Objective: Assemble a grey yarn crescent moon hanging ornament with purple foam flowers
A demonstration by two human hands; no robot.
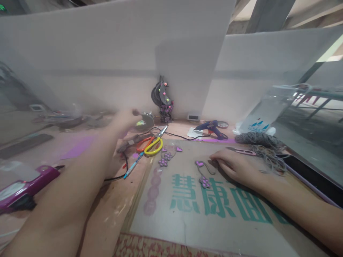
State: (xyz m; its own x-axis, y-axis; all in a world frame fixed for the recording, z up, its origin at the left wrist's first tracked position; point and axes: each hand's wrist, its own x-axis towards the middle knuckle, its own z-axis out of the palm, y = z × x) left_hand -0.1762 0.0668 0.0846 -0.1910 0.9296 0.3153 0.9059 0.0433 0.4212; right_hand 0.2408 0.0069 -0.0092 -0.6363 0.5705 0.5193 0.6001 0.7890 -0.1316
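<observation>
My left hand (pixel 125 119) is stretched far forward over the table, blurred by motion, with its fingertips at a round grey object (pixel 146 121) near the back wall; whether it grips that object I cannot tell. My right hand (pixel 233 166) lies palm down on a cardboard sheet (pixel 214 214) with green printed characters, fingers flat and pressing a dark cord. That cord carries small purple heart and flower pieces (pixel 203 175). More purple pieces on a cord (pixel 167 155) lie further left on the cardboard.
Yellow-handled scissors (pixel 155 142), orange pliers (pixel 143 142) and a blue pen (pixel 132 167) lie in the middle. A blue glue gun (pixel 211 128) sits at the back, a pink clipper (pixel 242 151) and grey cord pile (pixel 261 144) right, a dark tablet (pixel 313 176) far right, a magenta tool (pixel 25 189) left.
</observation>
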